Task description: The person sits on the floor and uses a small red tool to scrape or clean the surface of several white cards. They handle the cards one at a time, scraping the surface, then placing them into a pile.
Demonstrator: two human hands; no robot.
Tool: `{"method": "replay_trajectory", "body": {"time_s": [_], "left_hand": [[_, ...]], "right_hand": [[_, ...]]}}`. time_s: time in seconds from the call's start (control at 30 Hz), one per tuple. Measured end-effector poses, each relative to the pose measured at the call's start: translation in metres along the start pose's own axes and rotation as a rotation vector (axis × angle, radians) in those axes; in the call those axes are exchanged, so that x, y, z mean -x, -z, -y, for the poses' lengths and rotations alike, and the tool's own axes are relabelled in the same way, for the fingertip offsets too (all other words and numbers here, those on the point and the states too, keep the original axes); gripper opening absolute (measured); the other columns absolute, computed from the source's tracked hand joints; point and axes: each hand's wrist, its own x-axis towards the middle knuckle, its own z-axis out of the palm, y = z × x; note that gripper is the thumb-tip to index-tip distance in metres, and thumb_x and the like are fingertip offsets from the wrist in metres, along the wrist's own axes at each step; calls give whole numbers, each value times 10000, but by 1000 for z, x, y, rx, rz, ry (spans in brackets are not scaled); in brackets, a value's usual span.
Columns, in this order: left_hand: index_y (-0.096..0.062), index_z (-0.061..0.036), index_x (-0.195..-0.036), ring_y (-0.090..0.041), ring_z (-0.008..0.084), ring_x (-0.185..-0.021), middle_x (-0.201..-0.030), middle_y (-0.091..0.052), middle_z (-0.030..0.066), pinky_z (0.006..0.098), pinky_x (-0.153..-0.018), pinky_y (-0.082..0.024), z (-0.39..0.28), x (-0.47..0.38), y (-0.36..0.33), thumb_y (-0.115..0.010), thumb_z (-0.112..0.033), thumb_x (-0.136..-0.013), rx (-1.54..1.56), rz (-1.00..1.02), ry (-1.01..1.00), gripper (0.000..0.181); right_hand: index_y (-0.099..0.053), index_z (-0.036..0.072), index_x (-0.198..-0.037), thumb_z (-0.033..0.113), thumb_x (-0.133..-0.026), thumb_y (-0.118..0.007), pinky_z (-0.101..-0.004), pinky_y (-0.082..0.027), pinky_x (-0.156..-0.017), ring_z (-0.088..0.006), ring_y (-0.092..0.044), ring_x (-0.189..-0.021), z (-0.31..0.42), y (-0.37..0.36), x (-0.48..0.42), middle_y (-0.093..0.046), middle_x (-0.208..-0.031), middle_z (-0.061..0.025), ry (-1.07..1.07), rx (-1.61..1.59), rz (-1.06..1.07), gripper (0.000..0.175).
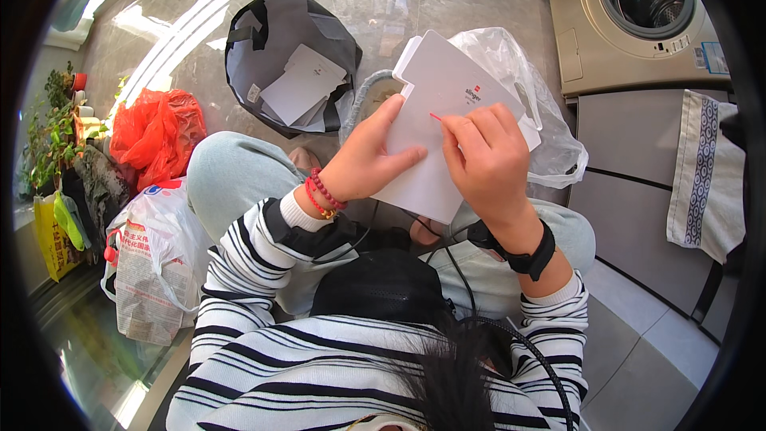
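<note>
My left hand [371,158] holds a stack of white printed card sheets [428,90] by its left side, the thumb lying on the top sheet. The sheets have a cut-out tab shape and bear small red and grey print. Over the right part of the stack is my right hand [488,158], its thumb and index finger closed on a thin red stick-like piece [435,116]. The fingertips rest at the card's surface; whether the piece touches the card cannot be told.
An open grey fabric bag [287,18] with white cards [299,93] stands ahead left. Behind the stack are a lined bin [368,96] and a clear plastic bag [556,155]. Red [158,131] and white [155,263] bags and plants are left; a washing machine [568,18] is right. Cables cross my lap.
</note>
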Motion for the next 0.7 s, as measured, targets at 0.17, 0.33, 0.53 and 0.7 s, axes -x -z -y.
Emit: {"method": "replay_trajectory", "body": {"time_s": [0.17,0.33,0.53,0.7], "left_hand": [[-380,44,-1299,-563,224,-1014,-1143,-535,158,324,-863,-464,2,0,-1,-647,-83,-820,-35,-15,-15,563],[-392,30,-1290,-579,233,-997,-1111,-560,157,329,-849,-469,1,0,0,-650,-91,-819,-53,-32,-30,551],[-412,15,-1278,-576,198,-985,-1099,-569,128,313,-834,-471,-4,1,-1,-657,-92,-827,-51,9,-34,524],[-420,2,-1291,-545,123,-990,-1097,-558,72,272,-839,-467,-6,1,0,-672,-68,-843,-50,32,-21,519]], "right_hand": [[-605,56,-735,-14,-652,-701,-326,-418,-511,-213,-494,-600,1,-5,1,-508,-649,-41,-11,-10,-16,145],[-583,71,-683,28,-651,-692,-324,-438,-526,-208,-501,-608,-3,4,-1,-490,-629,-36,-138,-120,-42,122],[-591,61,-687,39,-664,-691,-339,-468,-614,-214,-510,-620,-10,7,-5,-495,-629,-40,-221,-187,-41,105],[-602,45,-698,-10,-665,-693,-316,-419,-569,-186,-489,-616,-11,6,-6,-472,-608,-26,-192,-200,-69,111]]}}
